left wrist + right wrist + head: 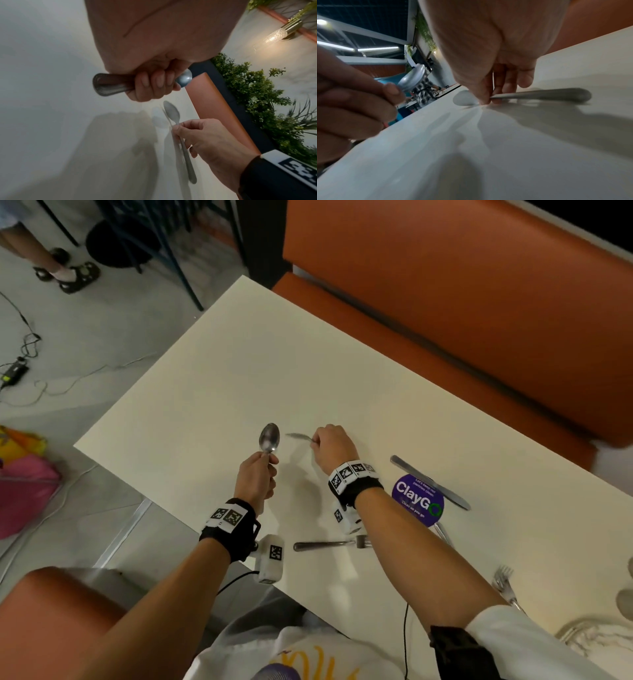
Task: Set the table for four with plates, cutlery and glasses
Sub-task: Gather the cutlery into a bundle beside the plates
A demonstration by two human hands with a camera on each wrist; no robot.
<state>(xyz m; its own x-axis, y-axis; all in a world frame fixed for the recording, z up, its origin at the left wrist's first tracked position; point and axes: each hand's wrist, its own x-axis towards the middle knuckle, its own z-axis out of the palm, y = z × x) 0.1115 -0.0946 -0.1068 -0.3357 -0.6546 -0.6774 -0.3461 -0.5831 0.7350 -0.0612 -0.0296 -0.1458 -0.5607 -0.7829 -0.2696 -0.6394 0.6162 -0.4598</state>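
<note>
My left hand [265, 465] grips the handle of a large metal spoon [270, 437] and holds it upright above the cream table [212, 378]; its patterned handle end [111, 85] sticks out below the curled fingers [154, 82]. My right hand [317, 441] pinches the neck of a second spoon [297, 436] between thumb and fingers [485, 94]. That spoon lies nearly flat at the table surface, bowl [464, 98] pointing left and handle [556, 94] under my palm. Whether it touches the table I cannot tell.
A fork [329, 544] lies near the table's front edge below my right wrist. A knife [430, 482] lies across a purple round sticker [416, 501]. Another fork [505, 583] lies at the right. Orange bench seats [479, 313] flank the table. A person's feet [65, 273] stand far left.
</note>
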